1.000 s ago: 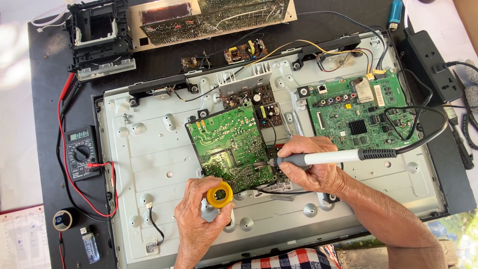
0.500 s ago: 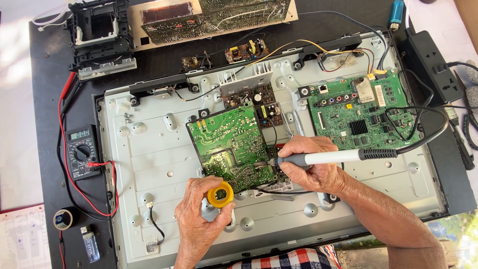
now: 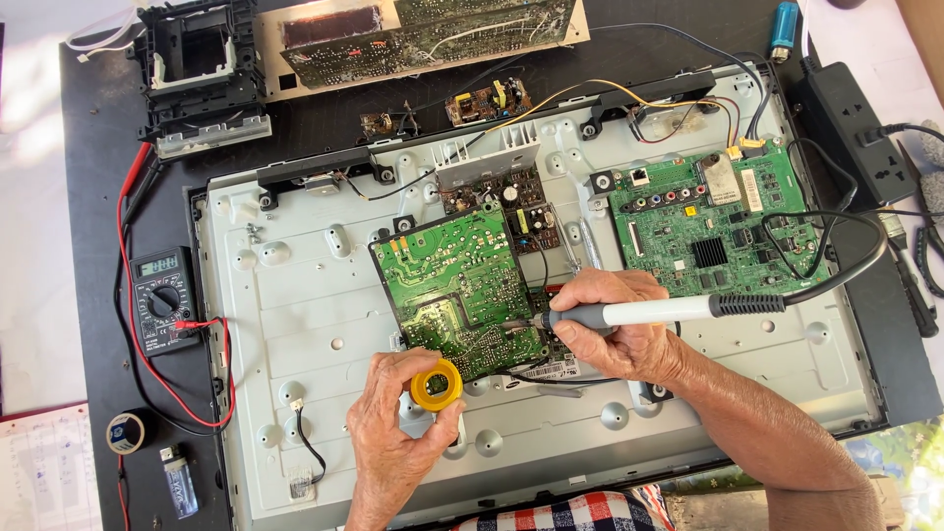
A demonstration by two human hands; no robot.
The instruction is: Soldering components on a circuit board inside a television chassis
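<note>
My right hand (image 3: 615, 324) grips a soldering iron (image 3: 669, 312) with a white barrel and black cable end; its tip rests at the right lower edge of a green circuit board (image 3: 457, 285), which lies flipped and tilted on the grey metal back panel (image 3: 305, 324) of a flat screen. My left hand (image 3: 393, 433) holds a small yellow round spool (image 3: 436, 384) just below that board's lower edge. A second green board (image 3: 713, 231) is mounted at the panel's right side.
A multimeter (image 3: 162, 298) with red leads lies left of the panel, with a tape roll (image 3: 126, 432) and lighter (image 3: 180, 479) below it. A black plastic frame (image 3: 202, 74) and a long board (image 3: 433, 34) sit at the back. A power strip (image 3: 854, 133) stands right.
</note>
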